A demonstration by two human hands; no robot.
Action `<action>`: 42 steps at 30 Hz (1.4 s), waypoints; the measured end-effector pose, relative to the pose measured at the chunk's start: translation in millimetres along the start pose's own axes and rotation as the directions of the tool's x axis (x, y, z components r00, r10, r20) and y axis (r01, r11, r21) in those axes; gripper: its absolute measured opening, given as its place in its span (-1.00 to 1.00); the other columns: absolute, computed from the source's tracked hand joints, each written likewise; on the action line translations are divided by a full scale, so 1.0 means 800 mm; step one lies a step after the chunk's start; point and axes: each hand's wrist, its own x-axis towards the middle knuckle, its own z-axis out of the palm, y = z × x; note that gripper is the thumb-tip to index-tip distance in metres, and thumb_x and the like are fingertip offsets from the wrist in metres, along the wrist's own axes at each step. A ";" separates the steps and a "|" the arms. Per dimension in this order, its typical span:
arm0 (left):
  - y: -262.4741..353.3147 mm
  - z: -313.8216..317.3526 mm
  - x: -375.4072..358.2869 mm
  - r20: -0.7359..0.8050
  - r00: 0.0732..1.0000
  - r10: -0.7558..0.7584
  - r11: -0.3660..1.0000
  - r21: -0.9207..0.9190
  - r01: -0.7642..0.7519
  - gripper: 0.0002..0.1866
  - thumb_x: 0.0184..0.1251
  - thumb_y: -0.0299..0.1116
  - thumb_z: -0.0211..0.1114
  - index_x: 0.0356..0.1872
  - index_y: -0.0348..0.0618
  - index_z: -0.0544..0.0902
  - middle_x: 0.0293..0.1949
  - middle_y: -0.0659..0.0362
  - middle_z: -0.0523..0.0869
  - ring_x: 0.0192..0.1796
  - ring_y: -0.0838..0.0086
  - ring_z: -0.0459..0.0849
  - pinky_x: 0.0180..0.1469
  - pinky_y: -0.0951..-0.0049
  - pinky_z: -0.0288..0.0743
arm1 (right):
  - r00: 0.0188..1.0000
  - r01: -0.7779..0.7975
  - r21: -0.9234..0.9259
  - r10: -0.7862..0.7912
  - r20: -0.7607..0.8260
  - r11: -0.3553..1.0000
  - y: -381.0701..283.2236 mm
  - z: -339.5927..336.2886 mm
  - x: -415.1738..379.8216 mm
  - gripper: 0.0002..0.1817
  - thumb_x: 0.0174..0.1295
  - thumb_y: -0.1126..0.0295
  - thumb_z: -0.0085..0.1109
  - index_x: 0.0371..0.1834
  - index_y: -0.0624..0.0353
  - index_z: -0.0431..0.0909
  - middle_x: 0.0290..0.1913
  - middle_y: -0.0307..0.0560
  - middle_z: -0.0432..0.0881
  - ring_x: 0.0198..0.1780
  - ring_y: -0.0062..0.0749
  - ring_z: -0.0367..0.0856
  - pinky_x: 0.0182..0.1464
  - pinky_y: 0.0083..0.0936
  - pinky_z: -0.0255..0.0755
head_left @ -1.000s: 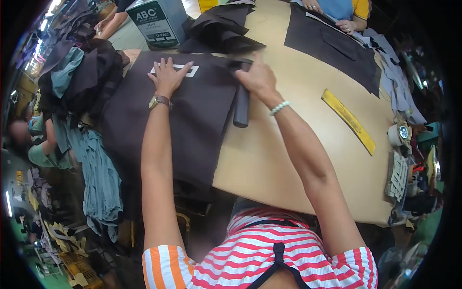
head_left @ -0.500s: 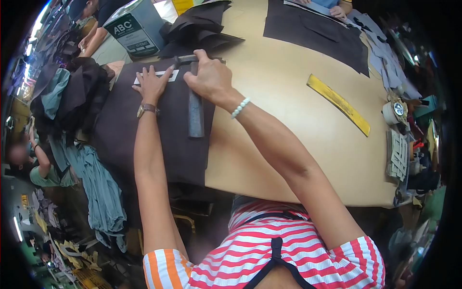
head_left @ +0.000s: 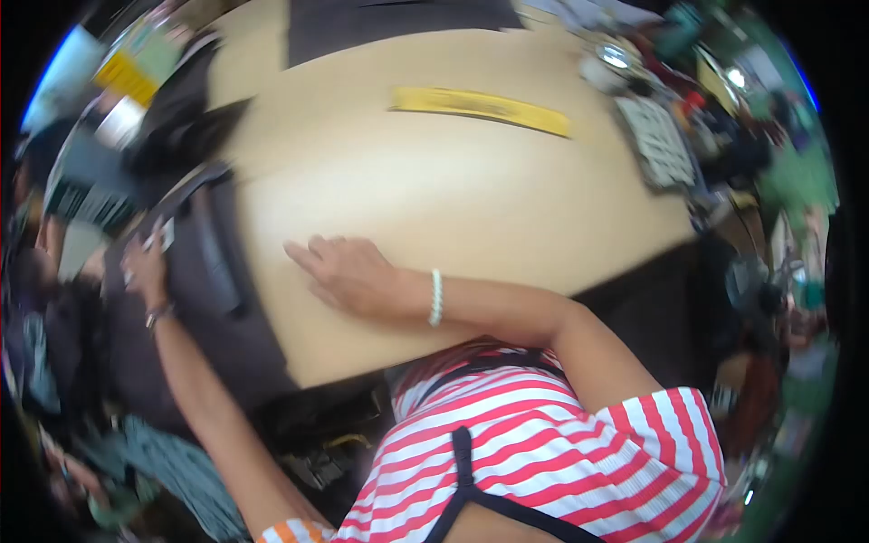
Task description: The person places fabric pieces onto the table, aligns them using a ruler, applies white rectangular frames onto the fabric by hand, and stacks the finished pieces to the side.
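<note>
My left hand (head_left: 145, 267) lies spread on the dark fabric (head_left: 195, 339), beside a small white piece (head_left: 168, 233) with a dark slot. A long grey metal tool (head_left: 215, 249) rests on the same fabric, to the right of that hand. My right hand (head_left: 348, 274), with a beaded bracelet at the wrist, is over the bare tabletop (head_left: 471, 208), apart from the tool. Its index finger points left and the other fingers are loosely bent, with nothing seen in them. The view is blurred by motion.
A yellow curved strip (head_left: 480, 109) lies on the far part of the table. Dark cloth (head_left: 398, 20) is at the back edge. A metal can (head_left: 95, 195) stands at the left. A dial scale (head_left: 615, 59) and a crate (head_left: 656, 140) are at the right.
The view has swung to the right. My right hand has let go of the metal tool and moved right and nearer my body. My left hand stays spread on the fabric.
</note>
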 end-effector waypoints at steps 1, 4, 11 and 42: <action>-0.008 0.008 0.006 -0.002 1.000 0.001 1.000 -0.004 -0.001 -0.06 0.13 0.51 -0.10 0.39 0.04 0.33 0.42 0.04 0.28 0.46 0.02 0.15 0.31 -0.42 -0.08 | 0.998 -0.015 -0.012 0.015 -0.067 1.000 0.009 -0.022 -0.034 -0.49 0.05 0.39 0.20 0.12 0.24 0.39 -0.33 -0.01 0.50 -0.37 -0.09 0.59 -0.35 -0.22 0.50; -0.030 0.028 0.028 0.020 0.999 0.027 1.000 -0.006 -0.027 -0.07 0.15 0.49 -0.11 0.41 0.03 0.30 0.43 0.05 0.26 0.46 -0.04 0.11 0.27 -0.52 -0.10 | 0.942 -0.263 -0.190 0.210 -0.261 0.946 0.041 -0.103 -0.139 -0.76 0.08 0.43 0.12 -0.17 0.21 0.49 -0.38 -0.01 0.51 -0.38 -0.09 0.56 -0.35 -0.23 0.49; -0.085 0.072 0.080 0.086 0.947 0.309 0.941 0.117 -0.318 -0.22 0.33 0.37 -0.24 0.45 0.13 0.22 0.45 0.02 0.22 0.48 0.04 0.10 0.43 -0.18 -0.13 | 0.073 -0.953 0.102 0.539 -0.839 0.287 0.125 -0.235 -0.400 -0.87 0.18 0.43 0.15 -0.27 0.24 0.48 -0.32 0.11 0.57 -0.25 0.01 0.62 -0.23 -0.11 0.49; 0.399 -0.206 -0.492 0.189 0.214 0.958 0.107 -0.932 0.347 -0.19 0.12 -0.39 0.39 0.41 -0.22 0.20 0.39 -0.04 0.30 0.44 0.24 0.25 0.44 0.21 0.06 | -0.167 0.284 0.767 0.817 -0.552 0.576 0.140 -0.352 -0.344 -0.73 0.32 0.39 0.07 -0.01 0.31 0.56 -0.03 -0.10 0.61 0.02 -0.45 0.54 0.15 -0.47 0.40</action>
